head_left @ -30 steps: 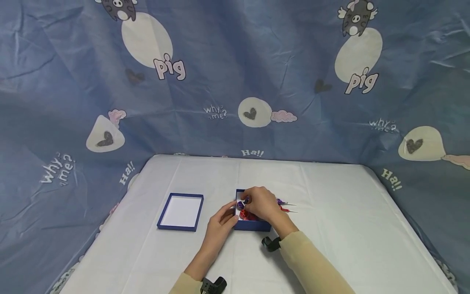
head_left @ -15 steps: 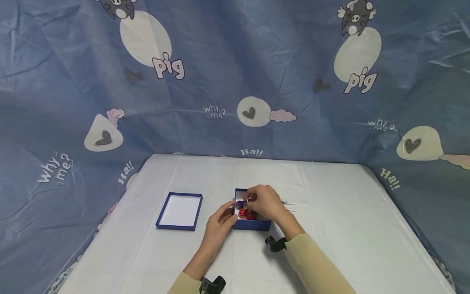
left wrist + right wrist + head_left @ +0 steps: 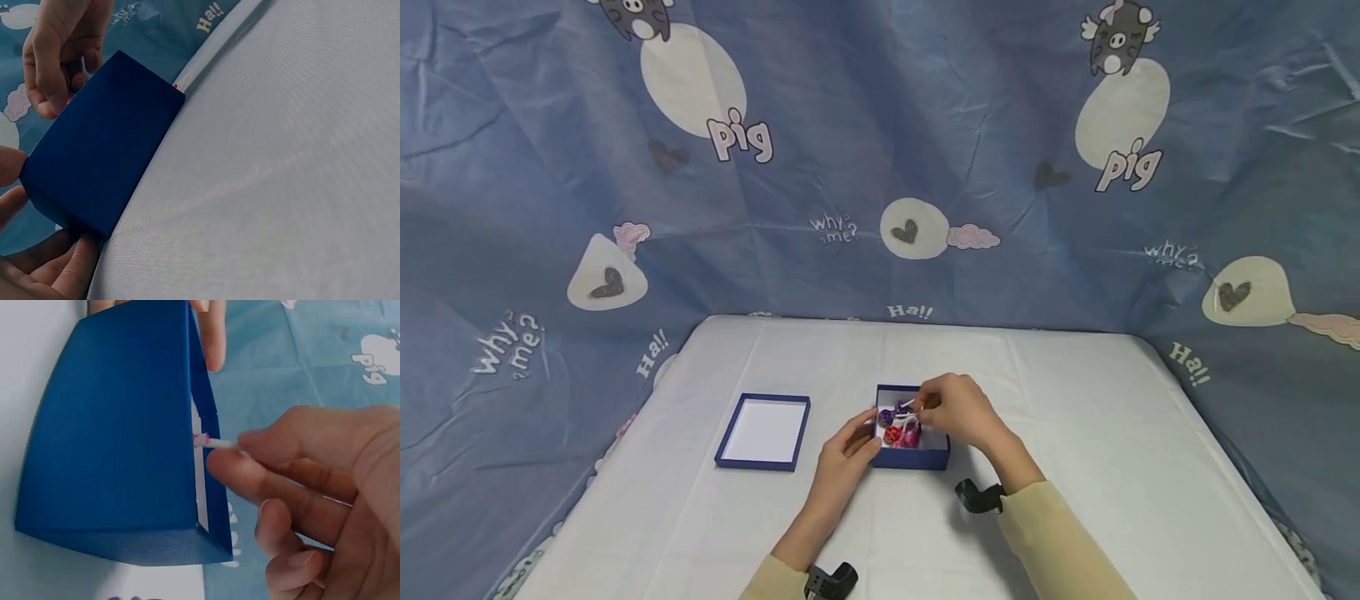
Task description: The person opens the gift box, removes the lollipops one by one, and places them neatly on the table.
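A blue box (image 3: 917, 459) with a white inside stands on the white table, its open top facing up. Lollipops in purple (image 3: 885, 417), red (image 3: 892, 435) and pink (image 3: 911, 436) wrappers lie in its left part. My left hand (image 3: 838, 471) holds the box at its left end, thumb near the front corner. Over the right part of the box, my right hand (image 3: 958, 408) pinches a white lollipop stick (image 3: 222, 444) between thumb and forefinger. The stick's pink-marked end goes down behind the box wall in the right wrist view; its candy is hidden there.
A shallow blue lid (image 3: 767, 429) with a white inside lies to the left of the box. Beyond the box in the left wrist view, a small red bit (image 3: 176, 86) shows at the table. A blue printed cloth (image 3: 820, 167) hangs behind the table.
My right hand has drawn back to the right, uncovering lollipops and white sticks in the box. The left hand has stayed at the box. Sticks seen right of the box earlier are now out of sight.
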Demonstrator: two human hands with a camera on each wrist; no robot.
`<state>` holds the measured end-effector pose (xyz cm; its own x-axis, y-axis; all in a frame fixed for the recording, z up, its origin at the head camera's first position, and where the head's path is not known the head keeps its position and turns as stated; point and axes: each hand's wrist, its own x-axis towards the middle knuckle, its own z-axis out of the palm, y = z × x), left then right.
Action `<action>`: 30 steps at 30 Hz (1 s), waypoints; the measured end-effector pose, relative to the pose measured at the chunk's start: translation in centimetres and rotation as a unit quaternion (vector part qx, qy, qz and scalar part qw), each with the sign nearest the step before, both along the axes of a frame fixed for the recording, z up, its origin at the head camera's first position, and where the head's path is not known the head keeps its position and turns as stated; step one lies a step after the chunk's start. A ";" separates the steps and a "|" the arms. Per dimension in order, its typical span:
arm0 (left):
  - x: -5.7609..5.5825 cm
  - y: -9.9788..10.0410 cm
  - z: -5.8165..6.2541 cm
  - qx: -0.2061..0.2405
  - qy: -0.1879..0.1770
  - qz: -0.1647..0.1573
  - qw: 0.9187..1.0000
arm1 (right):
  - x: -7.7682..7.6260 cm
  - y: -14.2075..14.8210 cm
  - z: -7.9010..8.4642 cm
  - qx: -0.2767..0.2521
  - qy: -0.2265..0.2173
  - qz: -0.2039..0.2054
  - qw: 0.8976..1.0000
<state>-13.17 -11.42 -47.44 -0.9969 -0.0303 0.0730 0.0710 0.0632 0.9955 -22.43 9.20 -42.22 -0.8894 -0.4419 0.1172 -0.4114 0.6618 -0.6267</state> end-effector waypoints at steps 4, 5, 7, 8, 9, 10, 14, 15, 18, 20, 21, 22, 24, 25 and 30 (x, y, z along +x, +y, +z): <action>0.0 0.0 0.0 -0.001 -0.002 0.002 1.000 | -0.1 0.7 -0.2 -0.037 -0.023 -0.003 0.999; 0.0 0.1 0.0 -0.002 -0.003 0.002 1.000 | -0.1 0.9 -0.2 -0.046 -0.031 -0.006 0.998; 0.0 0.1 -0.1 -0.005 -0.004 0.001 1.000 | -0.1 1.2 -0.4 -0.064 -0.045 -0.015 0.997; 0.0 0.1 -0.1 -0.006 -0.005 0.001 1.000 | -0.1 1.4 -0.4 -0.072 -0.052 -0.021 0.996; 0.0 0.0 -0.1 -0.008 -0.003 0.000 1.000 | 0.0 1.5 -0.4 -0.082 -0.060 -0.026 0.995; 0.0 0.0 -0.1 -0.008 -0.003 0.000 1.000 | 0.0 1.7 -0.4 -0.090 -0.068 -0.031 0.993; 0.0 0.0 -0.2 -0.006 -0.004 0.000 1.000 | 0.1 2.2 -0.2 -0.121 -0.093 -0.053 0.987; 0.0 0.0 -0.2 -0.005 -0.005 0.000 1.000 | 0.2 2.3 -0.1 -0.125 -0.096 -0.059 0.986; 0.0 -0.1 -0.2 -0.004 -0.006 0.000 1.000 | 0.2 2.6 0.0 -0.130 -0.092 -0.073 0.984; 0.0 -0.1 -0.2 -0.005 -0.006 0.000 1.000 | 0.3 2.8 0.2 -0.129 -0.082 -0.080 0.985; 0.0 -0.1 -0.2 -0.005 -0.006 0.001 1.000 | 0.3 2.9 0.2 -0.128 -0.075 -0.083 0.985; -0.1 -0.1 -0.2 -0.005 -0.006 0.002 1.000 | 0.3 3.0 0.2 -0.127 -0.072 -0.085 0.986; -0.1 0.0 -0.2 -0.005 -0.008 0.003 1.000 | 0.4 3.2 0.4 -0.129 -0.071 -0.089 0.985; -0.1 0.0 -0.2 -0.004 -0.008 0.003 1.000 | 0.4 3.3 0.4 -0.129 -0.071 -0.090 0.985; -1.0 -0.2 -1.9 -0.008 -0.010 0.008 1.000 | 0.5 3.8 0.6 -0.138 -0.070 -0.099 0.983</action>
